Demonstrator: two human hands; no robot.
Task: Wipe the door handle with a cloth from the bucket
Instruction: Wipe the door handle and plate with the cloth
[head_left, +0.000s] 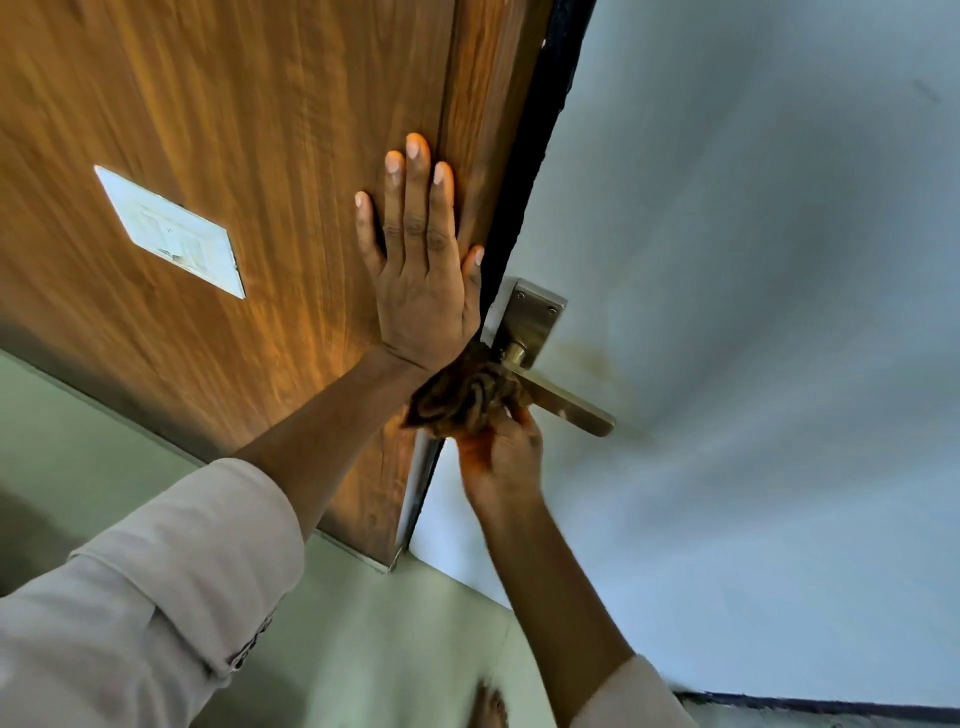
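Right hand (498, 457) has the cloth (465, 397) bunched in closed fingers, pressed against the inner end of the door handle (561, 400), near the round neck below the backplate (535, 317). Left hand (423, 280) lies flat, fingers spread wide, holding nothing, bracing the wooden panel (234, 156) beside the door's edge. Risk here: push too hard and the lever may dip or the door (753, 260) swing, so the cloth slides off; a loose wad could also skip the outer tip, which looks untouched. The handle is a brass-toned flat lever, mounted on the pale door, with brownish stains around it.
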